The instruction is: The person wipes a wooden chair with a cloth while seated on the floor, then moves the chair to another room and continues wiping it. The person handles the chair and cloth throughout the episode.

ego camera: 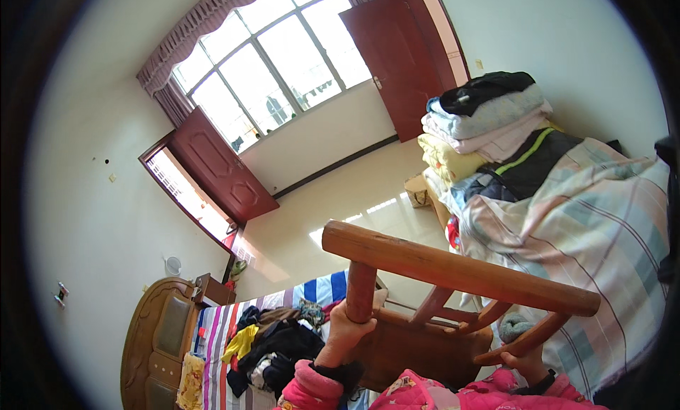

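A wooden chair [457,266] is held up in front of me, its thick top rail running across the view. My left hand [348,327] grips the post at the rail's left end. Around the curved post on the right, my right hand [528,359] is closed, partly hidden by that wood. Between my hands shows the flat brown seat [419,346]. A grey-green bundle of cloth [513,327] appears just behind the right post, resting on the plaid bedding [600,235].
To the left, a bed with a striped sheet [215,346] and carved headboard [159,351] bears piled clothes [287,346]. Folded quilts [483,123] are stacked on the right. A box [417,191] stands on the tiled floor [297,224]. Two red doors [223,165] flank the window [276,54].
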